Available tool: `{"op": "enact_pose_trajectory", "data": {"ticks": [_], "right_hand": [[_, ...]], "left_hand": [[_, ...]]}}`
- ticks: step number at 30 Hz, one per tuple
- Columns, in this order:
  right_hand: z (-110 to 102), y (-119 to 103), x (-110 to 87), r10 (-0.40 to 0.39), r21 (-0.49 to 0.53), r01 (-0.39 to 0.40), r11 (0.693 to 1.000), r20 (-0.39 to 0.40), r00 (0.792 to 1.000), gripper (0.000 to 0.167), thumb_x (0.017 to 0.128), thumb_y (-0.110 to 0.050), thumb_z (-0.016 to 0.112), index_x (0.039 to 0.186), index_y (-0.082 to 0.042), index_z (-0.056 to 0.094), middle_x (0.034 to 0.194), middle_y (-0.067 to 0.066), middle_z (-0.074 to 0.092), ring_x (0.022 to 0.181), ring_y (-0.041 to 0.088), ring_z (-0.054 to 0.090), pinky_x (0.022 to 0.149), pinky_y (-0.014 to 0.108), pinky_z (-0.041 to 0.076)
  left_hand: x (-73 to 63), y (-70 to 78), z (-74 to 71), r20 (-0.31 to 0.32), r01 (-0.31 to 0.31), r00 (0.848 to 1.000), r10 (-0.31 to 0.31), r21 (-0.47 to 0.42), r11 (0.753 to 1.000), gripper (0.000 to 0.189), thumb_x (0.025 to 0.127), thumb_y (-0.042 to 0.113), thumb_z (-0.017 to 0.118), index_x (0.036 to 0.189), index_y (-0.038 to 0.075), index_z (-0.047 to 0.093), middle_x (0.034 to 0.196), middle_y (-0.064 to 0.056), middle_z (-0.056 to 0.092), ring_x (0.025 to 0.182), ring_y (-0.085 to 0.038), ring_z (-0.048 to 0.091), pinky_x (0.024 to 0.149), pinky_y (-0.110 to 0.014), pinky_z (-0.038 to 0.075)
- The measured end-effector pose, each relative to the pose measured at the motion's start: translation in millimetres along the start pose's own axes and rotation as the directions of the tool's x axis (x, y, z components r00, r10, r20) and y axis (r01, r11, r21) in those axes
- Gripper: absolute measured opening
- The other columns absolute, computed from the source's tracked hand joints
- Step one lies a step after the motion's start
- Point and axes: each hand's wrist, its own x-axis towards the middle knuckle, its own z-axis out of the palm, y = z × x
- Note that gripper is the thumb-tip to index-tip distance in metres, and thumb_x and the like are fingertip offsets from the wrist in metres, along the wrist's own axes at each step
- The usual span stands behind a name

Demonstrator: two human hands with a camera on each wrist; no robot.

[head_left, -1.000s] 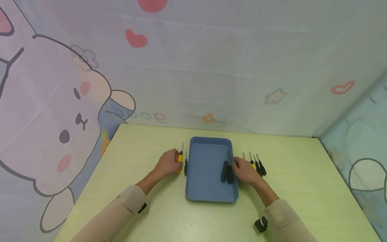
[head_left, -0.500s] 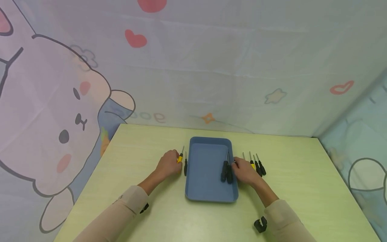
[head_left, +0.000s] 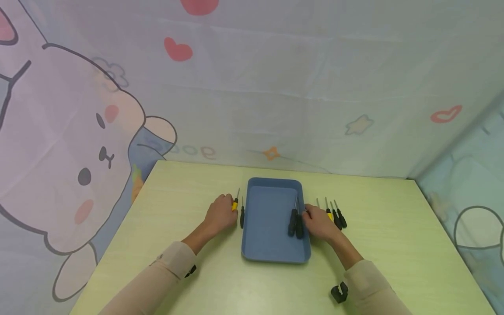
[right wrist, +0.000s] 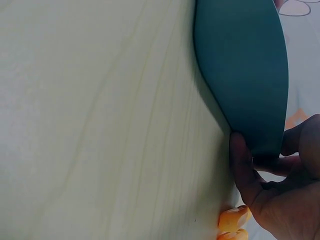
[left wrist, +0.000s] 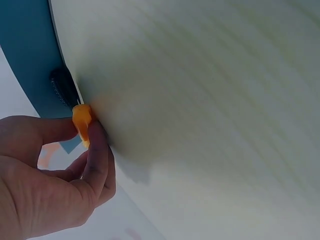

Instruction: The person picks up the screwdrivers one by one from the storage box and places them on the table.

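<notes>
My left hand point(head_left: 221, 213) pinches the yellow handle of a screwdriver point(left wrist: 81, 120) between thumb and fingers, left of the blue tray point(head_left: 261, 249). In the head view the shaft of that screwdriver points away from me, and the hand covers much of its handle. A small black-handled screwdriver point(head_left: 242, 217) lies between the left hand and the tray's left wall. My right hand point(head_left: 320, 222) grips the tray's right rim, thumb and fingers on either side of the wall in the right wrist view. Inside the tray, near that hand, rest two dark-handled screwdrivers point(head_left: 292, 223).
Several screwdrivers point(head_left: 339, 217), with black and yellow handles, lie in a row right of the tray, some partly behind the right hand. Behind the pale table point(head_left: 378, 262) hangs a printed cloth point(head_left: 275, 87). A black clip point(head_left: 339, 292) sits by the right sleeve.
My left hand has shifted slightly right and covers more of the yellow handle, while the screwdriver's tip has drawn a little toward me. The right hand and tray have stayed put.
</notes>
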Motion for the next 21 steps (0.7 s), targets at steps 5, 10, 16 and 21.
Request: {"op": "enact_pose_trajectory", "data": {"ticks": [5,10,16,21], "right_hand": [[0.5,1.5,-0.8,-0.031,-0.008,0.031,0.999,-0.012,0.999,0.024,0.107,-0.010,0.044,0.111,0.005,0.063,0.080,0.006,0.057,0.069,0.019,0.055,0.061,0.033,0.046],[1.1,0.5,-0.6,-0.030,-0.001,0.030,1.000,-0.006,1.000,0.025,0.107,-0.009,0.044,0.113,0.006,0.063,0.081,0.007,0.058,0.070,0.019,0.055,0.061,0.034,0.046],[0.2,-0.9,-0.2,-0.004,-0.003,0.004,1.000,0.007,1.000,0.022,0.108,-0.008,0.044,0.111,0.004,0.062,0.080,0.006,0.056,0.069,0.019,0.054,0.062,0.034,0.046],[-0.8,-0.9,-0.1,-0.008,-0.008,0.008,1.000,0.007,1.000,0.021,0.109,-0.008,0.044,0.109,0.003,0.062,0.078,0.006,0.054,0.068,0.019,0.053,0.061,0.034,0.045]], "left_hand": [[0.5,-0.5,-1.8,0.018,0.004,1.000,-0.004,0.006,1.000,0.022,0.092,0.009,0.066,0.108,-0.006,0.064,0.092,-0.012,0.059,0.079,-0.024,0.055,0.070,-0.041,0.053],[0.5,-1.0,-3.5,0.029,0.009,1.000,-0.009,-0.002,1.000,0.024,0.092,0.009,0.065,0.110,-0.007,0.064,0.095,-0.013,0.061,0.081,-0.025,0.057,0.073,-0.042,0.054],[0.2,-0.8,-5.5,0.045,0.005,0.999,-0.005,-0.001,1.000,0.029,0.092,0.010,0.065,0.115,-0.008,0.064,0.100,-0.016,0.063,0.084,-0.027,0.059,0.077,-0.045,0.056],[-0.3,-0.3,-8.8,0.056,0.010,0.998,-0.010,-0.009,1.000,0.034,0.092,0.011,0.067,0.119,-0.009,0.065,0.104,-0.018,0.064,0.086,-0.028,0.060,0.079,-0.046,0.057]]}}
